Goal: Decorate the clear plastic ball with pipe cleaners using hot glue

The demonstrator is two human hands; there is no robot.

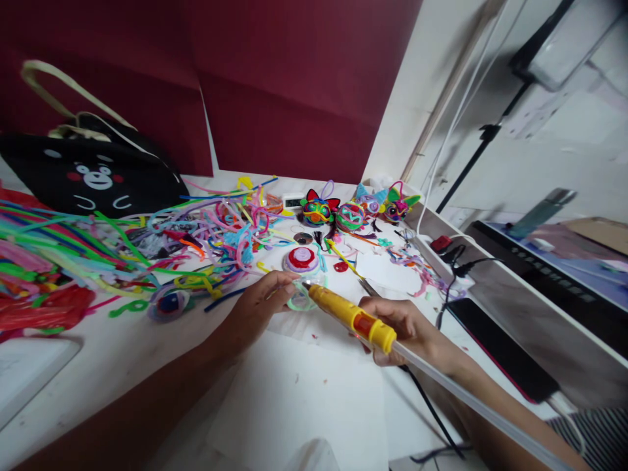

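Observation:
My left hand point(260, 301) is closed on the side of a small clear ball point(301, 302) trimmed with coiled pipe cleaners. A red and lilac coil point(301, 260) shows at its far side, and pale green lines its near rim. In my right hand point(407, 327) is a yellow hot glue gun point(346, 313), its fingers wrapped around the grip. The dark nozzle points left and touches or nearly touches the ball; I cannot tell which. A long translucent glue stick point(461, 389) sticks out of the gun's back end.
Loose pipe cleaners point(235, 229) are heaped on the left, by a black bag point(98, 176). Decorated balls point(318, 209) stand at the back. Scissors point(366, 286) lie beyond the gun. A phone point(505, 350), power strip point(449, 265) and black cord point(432, 405) are on the right.

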